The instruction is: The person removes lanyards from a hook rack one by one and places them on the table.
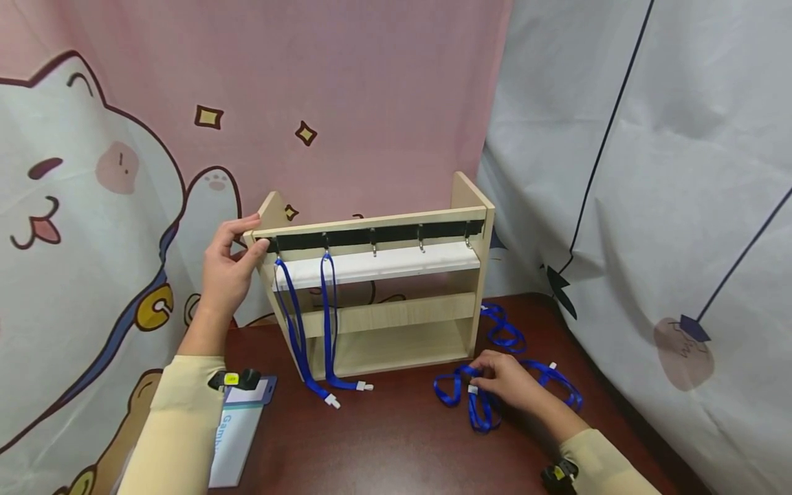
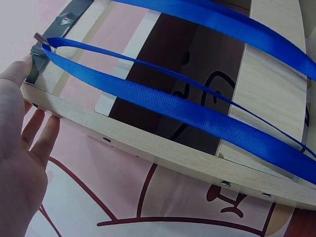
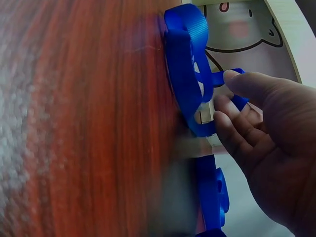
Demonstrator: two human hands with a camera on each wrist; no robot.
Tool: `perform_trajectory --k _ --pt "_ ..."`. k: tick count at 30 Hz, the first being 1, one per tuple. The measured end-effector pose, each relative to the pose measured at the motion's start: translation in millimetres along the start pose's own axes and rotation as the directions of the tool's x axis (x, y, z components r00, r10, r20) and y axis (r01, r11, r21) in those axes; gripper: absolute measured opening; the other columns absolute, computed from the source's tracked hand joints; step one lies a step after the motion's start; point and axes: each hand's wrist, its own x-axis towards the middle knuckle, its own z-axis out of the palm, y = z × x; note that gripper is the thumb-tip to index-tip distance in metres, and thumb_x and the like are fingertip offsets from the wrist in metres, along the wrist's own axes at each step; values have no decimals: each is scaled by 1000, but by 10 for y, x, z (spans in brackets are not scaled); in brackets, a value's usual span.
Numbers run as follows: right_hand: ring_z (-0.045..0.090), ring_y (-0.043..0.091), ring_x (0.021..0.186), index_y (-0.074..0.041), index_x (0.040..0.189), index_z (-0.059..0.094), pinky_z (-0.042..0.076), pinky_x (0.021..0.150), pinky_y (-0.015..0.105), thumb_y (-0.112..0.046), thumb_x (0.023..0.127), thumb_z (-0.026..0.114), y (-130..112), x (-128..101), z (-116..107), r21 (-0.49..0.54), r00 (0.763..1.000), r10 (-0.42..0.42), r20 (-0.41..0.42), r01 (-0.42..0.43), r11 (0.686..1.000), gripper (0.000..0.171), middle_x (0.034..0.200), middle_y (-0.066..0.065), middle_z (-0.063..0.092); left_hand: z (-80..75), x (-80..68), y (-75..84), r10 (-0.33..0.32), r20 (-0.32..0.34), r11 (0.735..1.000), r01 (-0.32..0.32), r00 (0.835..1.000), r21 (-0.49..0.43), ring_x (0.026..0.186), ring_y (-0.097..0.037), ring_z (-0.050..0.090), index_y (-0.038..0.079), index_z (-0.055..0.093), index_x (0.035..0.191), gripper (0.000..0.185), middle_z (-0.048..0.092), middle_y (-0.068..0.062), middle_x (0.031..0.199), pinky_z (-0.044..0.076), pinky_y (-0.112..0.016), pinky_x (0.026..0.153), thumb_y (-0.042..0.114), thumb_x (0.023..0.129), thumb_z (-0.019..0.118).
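Observation:
My left hand [image 1: 229, 271] grips the upper left corner of a small wooden rack [image 1: 390, 313], thumb on the front, fingers on the outer side. Along the rack's top runs a black strip [image 1: 396, 234] with several metal hooks. One blue lanyard [image 1: 298, 337] hangs from the leftmost hook and another blue lanyard [image 1: 329, 330] from the hook beside it, their white clips reaching the table. To the right, my right hand [image 1: 510, 381] pinches a looped blue lanyard [image 1: 475, 412] at the table. The right wrist view shows thumb and fingers around its band [image 3: 217, 78].
Two more coiled lanyards lie at the right, one lanyard [image 1: 507, 337] by the rack's side and one lanyard [image 1: 566, 386] behind my right hand. A white and blue box [image 1: 235, 443] lies near my left forearm. Printed curtains [image 1: 371, 103] close off the dark red table [image 1: 371, 447].

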Motion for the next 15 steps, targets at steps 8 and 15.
perform_trajectory --k 8,15 --pt "60 3 81 -8 109 81 54 67 25 -5 95 88 -38 18 -9 -5 996 2 -90 -3 1000 16 98 -2 70 25 -24 166 -5 8 1000 5 1000 -26 133 -16 56 -5 66 141 34 60 -16 155 56 -15 93 1 107 70" --pt "61 4 79 -11 103 80 55 65 25 -2 94 88 -121 53 -15 -6 988 -30 -149 30 1000 15 97 0 72 33 -50 321 -9 13 1000 9 1000 -22 132 -16 56 -6 65 141 35 60 -16 155 56 -14 93 2 107 70"
